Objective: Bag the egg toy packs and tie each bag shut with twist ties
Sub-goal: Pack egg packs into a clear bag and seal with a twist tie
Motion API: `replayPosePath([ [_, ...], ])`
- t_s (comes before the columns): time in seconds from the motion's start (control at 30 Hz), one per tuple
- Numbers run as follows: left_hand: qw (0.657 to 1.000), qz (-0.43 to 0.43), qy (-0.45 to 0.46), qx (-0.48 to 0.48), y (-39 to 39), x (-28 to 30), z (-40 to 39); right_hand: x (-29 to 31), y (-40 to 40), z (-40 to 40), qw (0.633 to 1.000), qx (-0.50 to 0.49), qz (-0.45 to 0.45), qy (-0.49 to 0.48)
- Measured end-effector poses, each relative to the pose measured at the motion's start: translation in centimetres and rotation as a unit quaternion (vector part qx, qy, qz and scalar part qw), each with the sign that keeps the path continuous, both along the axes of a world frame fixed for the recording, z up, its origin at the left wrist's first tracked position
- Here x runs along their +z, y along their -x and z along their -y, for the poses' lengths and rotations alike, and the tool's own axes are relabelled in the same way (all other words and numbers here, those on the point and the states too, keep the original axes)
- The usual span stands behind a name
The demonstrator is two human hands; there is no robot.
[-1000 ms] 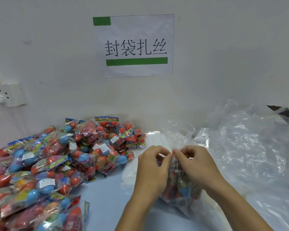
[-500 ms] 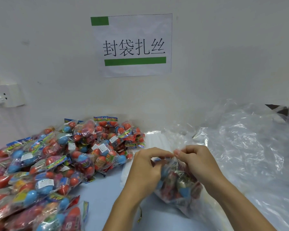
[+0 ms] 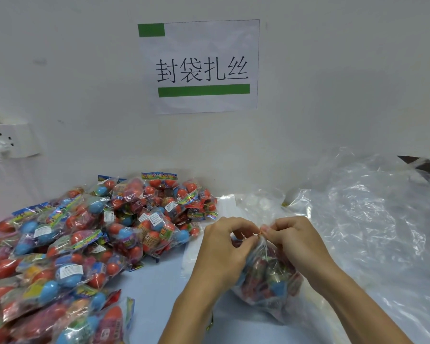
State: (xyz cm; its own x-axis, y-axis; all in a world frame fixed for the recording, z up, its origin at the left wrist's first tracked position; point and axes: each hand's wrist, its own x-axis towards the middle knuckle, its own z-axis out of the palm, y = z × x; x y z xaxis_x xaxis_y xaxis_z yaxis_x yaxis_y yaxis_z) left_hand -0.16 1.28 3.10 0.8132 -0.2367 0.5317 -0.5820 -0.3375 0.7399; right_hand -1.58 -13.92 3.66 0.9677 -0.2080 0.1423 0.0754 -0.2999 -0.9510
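A clear bag [image 3: 267,276] filled with egg toy packs sits on the table in front of me. Its gathered neck is held between both hands. My left hand [image 3: 224,249] and my right hand [image 3: 294,240] each pinch the small gold twist tie [image 3: 259,234] wound round that neck. A big heap of loose egg toy packs [image 3: 85,244], red and blue eggs in printed wrappers, covers the left side of the table.
Crumpled clear plastic bags [image 3: 370,219] pile up at the right. A flat stack of clear bags [image 3: 224,202] lies behind my hands. A paper sign [image 3: 199,65] hangs on the white wall; a socket [image 3: 8,142] is at the left. The pale blue table [image 3: 154,281] shows between heap and bag.
My fingertips met at the bag's neck, then my left hand turned over it, and now both hands pinch the tie again. The bag has stayed in place.
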Motion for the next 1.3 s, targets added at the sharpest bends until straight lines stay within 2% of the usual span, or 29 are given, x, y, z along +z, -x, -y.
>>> replayPosePath([
  [0.27, 0.994, 0.080, -0.078, 0.022, -0.2, -0.2, 0.1, -0.1, 0.0, -0.1, 1.000, -0.002, 0.006, 0.020],
  [0.43, 0.992, 0.080, -0.081, 0.049, -0.6, -0.6, 0.2, -0.1, 0.0, -0.5, 1.000, -0.001, 0.015, 0.004],
  [0.53, 0.996, 0.047, -0.041, 0.061, -0.5, -0.7, 0.7, -0.3, -0.1, -0.6, 0.999, -0.005, 0.036, 0.008],
  [0.67, 0.994, -0.055, 0.051, 0.081, -0.5, -0.7, 1.5, -0.6, -0.3, -1.0, 0.997, -0.020, 0.068, -0.016],
  [0.83, 0.977, -0.145, 0.109, 0.114, -0.5, -0.4, 2.0, -0.6, 0.0, -1.8, 0.986, -0.041, 0.155, 0.047],
  [1.03, 0.965, -0.205, 0.116, 0.117, -0.5, 0.3, 1.7, -0.7, 0.2, -2.3, 0.972, -0.034, 0.219, 0.074],
  [1.17, 0.959, -0.238, 0.103, 0.115, -0.3, 0.7, 1.3, -0.8, 0.3, -2.4, 0.970, -0.019, 0.226, 0.093],
  [1.3, 0.966, -0.204, 0.131, 0.086, -0.6, 0.2, 1.3, -0.7, 0.2, -2.2, 0.977, -0.039, 0.197, 0.066],
])
